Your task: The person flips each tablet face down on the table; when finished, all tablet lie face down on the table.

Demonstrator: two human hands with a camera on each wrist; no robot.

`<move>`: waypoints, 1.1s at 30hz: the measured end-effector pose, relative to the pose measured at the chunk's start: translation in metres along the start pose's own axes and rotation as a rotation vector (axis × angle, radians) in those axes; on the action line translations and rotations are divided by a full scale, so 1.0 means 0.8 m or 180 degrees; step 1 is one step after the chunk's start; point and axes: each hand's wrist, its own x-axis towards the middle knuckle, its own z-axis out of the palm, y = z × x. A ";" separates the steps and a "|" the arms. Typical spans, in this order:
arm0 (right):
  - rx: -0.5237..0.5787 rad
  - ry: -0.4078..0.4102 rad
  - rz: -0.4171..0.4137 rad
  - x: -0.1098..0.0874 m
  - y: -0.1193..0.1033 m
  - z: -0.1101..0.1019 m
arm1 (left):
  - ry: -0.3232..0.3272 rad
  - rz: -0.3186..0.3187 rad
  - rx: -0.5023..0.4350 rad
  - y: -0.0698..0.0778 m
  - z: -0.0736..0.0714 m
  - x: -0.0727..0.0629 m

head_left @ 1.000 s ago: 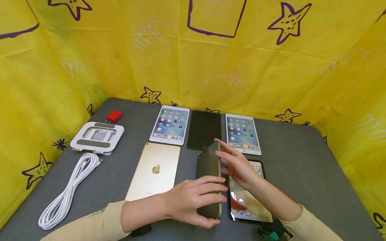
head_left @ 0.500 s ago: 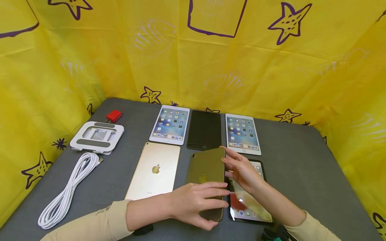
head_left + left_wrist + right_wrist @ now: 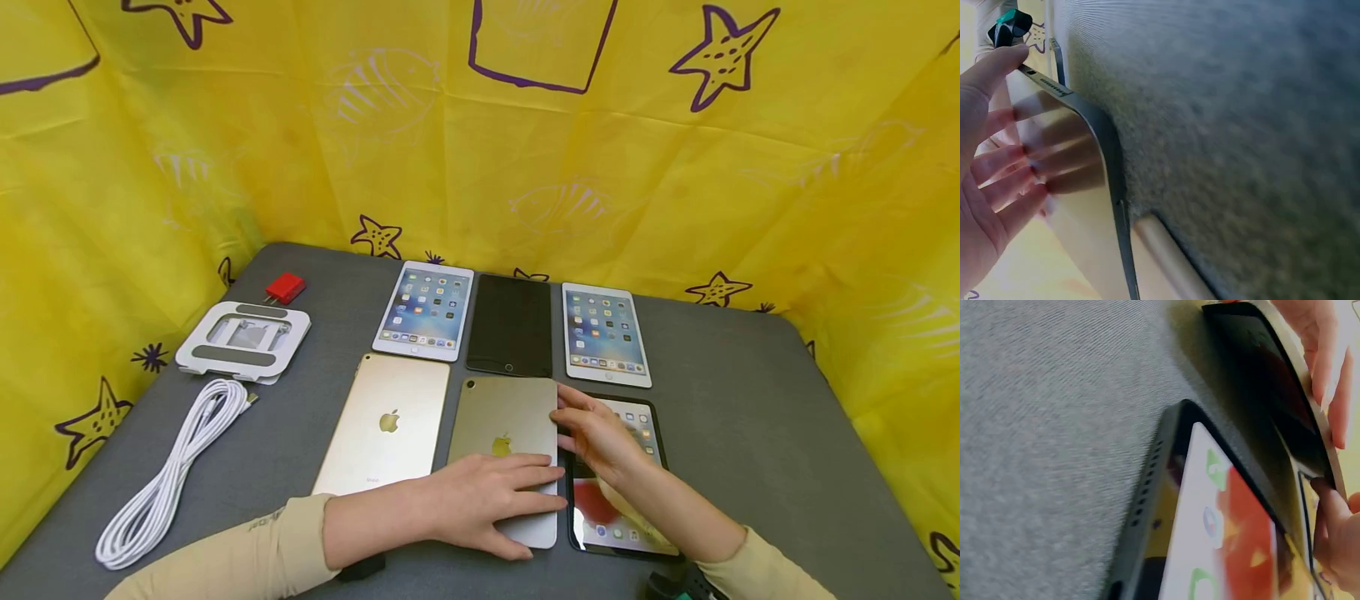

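Observation:
A tablet with a gold-toned back (image 3: 504,408) lies face down at front centre. In the right wrist view the same tablet (image 3: 1272,375) shows its dark screen underneath, its near edge tilted off the cloth. My left hand (image 3: 487,500) rests on its back with fairly straight, spread fingers, the thumb at the bottom edge. At the right edge, my right hand (image 3: 600,437) pinches the tablet between thumb and fingers. Under my right wrist lies a black-rimmed tablet (image 3: 626,521), its lit screen partly hidden. A lighter gold tablet (image 3: 386,417) lies face down on the left.
Behind lie two white tablets (image 3: 423,310) (image 3: 606,333) and a black one (image 3: 510,323). A coiled white cable (image 3: 176,475), a white folding stand (image 3: 243,342) and a red plug (image 3: 285,288) lie left on the grey table (image 3: 750,433). A yellow curtain (image 3: 450,167) surrounds it.
The gold-backed tablet has gone from standing nearly on its edge to lying almost flat, its back swinging up to face the camera. Both hands have stayed along it, lowering with it.

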 end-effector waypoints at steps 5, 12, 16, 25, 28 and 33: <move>-0.0046 0.0112 0.0066 -0.001 0.005 0.000 | -0.0353 -0.0227 0.0049 -0.002 0.000 -0.007; -0.0040 0.0134 0.0129 -0.007 0.005 0.000 | -0.0445 -0.0225 0.0064 -0.005 0.003 -0.009; -0.0040 0.0059 0.0145 -0.012 0.004 -0.001 | -0.0504 -0.0199 0.0066 -0.007 0.004 -0.010; -0.0504 -0.0124 0.0178 -0.023 -0.002 -0.008 | -0.0535 -0.0177 0.0011 -0.011 0.008 -0.011; -0.0803 -0.0277 0.0151 -0.027 -0.004 -0.010 | -0.0541 -0.0176 -0.0012 -0.011 0.009 -0.011; -0.1018 -0.0464 0.0075 -0.030 -0.008 -0.012 | -0.0535 -0.0176 0.0013 -0.011 0.009 -0.011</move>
